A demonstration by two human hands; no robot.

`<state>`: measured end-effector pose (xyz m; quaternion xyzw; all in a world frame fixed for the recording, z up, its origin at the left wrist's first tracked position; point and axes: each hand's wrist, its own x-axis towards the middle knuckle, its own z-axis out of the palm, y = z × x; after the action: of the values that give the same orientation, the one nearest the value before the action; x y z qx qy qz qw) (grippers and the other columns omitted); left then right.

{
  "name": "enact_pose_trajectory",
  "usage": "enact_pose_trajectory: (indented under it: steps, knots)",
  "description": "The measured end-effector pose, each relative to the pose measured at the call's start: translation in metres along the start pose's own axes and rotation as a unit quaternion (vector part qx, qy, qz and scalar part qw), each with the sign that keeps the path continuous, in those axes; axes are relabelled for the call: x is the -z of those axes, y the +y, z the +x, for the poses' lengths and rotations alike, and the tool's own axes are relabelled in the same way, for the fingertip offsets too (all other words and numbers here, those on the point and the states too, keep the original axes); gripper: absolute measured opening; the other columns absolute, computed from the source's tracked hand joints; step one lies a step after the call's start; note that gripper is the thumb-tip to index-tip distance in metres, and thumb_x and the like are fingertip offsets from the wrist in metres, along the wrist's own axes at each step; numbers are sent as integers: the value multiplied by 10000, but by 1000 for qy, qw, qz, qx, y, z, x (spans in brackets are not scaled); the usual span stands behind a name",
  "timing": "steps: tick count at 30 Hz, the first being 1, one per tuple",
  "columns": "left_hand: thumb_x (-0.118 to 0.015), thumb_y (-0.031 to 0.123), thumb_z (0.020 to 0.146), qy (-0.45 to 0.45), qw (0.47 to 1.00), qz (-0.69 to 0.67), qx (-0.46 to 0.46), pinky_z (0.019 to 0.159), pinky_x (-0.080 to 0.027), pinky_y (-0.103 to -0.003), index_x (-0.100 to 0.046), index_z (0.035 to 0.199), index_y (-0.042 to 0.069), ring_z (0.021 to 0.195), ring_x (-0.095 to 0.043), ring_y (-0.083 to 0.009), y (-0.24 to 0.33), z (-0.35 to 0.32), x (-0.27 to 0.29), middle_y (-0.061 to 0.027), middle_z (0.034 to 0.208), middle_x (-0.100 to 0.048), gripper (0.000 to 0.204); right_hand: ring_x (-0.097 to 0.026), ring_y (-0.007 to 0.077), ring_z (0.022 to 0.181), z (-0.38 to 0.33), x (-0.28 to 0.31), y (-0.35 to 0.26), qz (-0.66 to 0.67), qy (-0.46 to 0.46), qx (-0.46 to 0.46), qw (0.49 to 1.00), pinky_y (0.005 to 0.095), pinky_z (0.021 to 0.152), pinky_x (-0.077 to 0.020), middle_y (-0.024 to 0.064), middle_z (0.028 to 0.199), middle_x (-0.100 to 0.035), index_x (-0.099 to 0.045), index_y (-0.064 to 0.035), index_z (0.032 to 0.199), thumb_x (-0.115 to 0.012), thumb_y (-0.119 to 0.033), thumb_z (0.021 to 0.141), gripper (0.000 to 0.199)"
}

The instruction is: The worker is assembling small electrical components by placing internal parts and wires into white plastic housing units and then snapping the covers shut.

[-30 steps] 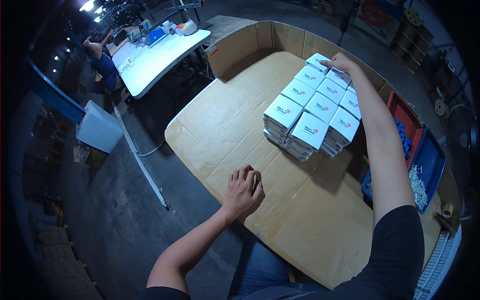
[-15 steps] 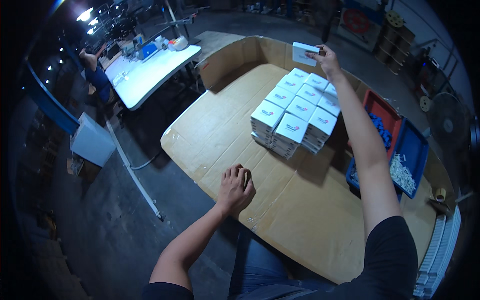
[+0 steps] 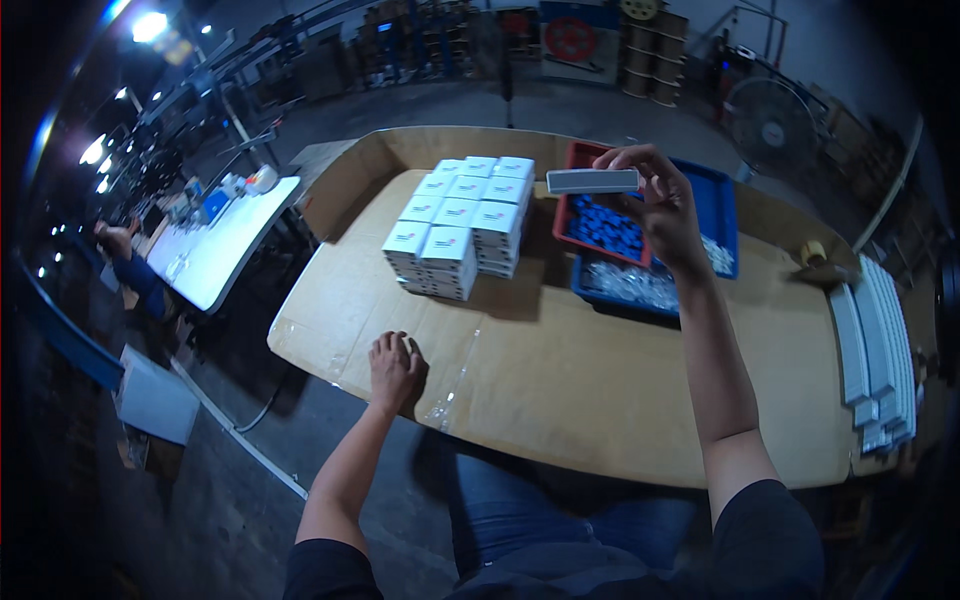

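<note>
My right hand (image 3: pixel 660 205) is raised above the table, closed on a thin, flat white box (image 3: pixel 592 181). The box is held level, its narrow side facing me, in front of a red tray (image 3: pixel 572 158). My left hand (image 3: pixel 396 370) rests near the front edge of the cardboard-covered table (image 3: pixel 560 400), fingers loosely bent and nothing visible in them. Beyond it, left of the red tray, stands a block of stacked white boxes (image 3: pixel 448 243) with small printed marks on top.
Blue pieces (image 3: pixel 605 225) fill the red tray. Blue bins (image 3: pixel 728 205) sit around it, holding clear bags (image 3: pixel 630 285) and small white pieces. Long white strips (image 3: pixel 872 340) are stacked at the right, near a tape roll (image 3: pixel 812 252). Another person (image 3: pixel 140 270) is by a white table (image 3: pixel 215 265).
My right hand has brought the white box from beyond the stack to the right and nearer, turning it edge-on. My view has swung right. The left hand stays on the table edge.
</note>
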<state>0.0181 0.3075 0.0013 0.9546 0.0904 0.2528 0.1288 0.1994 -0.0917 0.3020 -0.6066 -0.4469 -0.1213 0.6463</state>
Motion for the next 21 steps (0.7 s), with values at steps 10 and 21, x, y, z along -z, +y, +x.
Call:
enact_pose_trajectory:
  steps: [10, 21]
  knots:
    - [-674, 148, 898, 136, 989, 56, -18, 1036, -426, -483, -535, 1358, 44, 1211, -568, -369, 8, -9, -6, -172, 1275, -607, 492, -610, 139, 1186, -144, 66, -68, 26, 106, -73, 991, 315, 1033, -535, 36, 1207, -659, -611, -43, 1266, -756, 77, 895, 416]
    - [-705, 66, 897, 139, 958, -249, -16, 976, -472, -435, -533, 1365, 12, 1129, -587, -311, 201, -43, -25, -149, 1299, -597, 501, -640, 153, 1181, -219, 79, -77, 58, 170, -125, 976, 306, 998, -574, 44, 1247, -658, -600, -51, 1329, -715, 64, 928, 432]
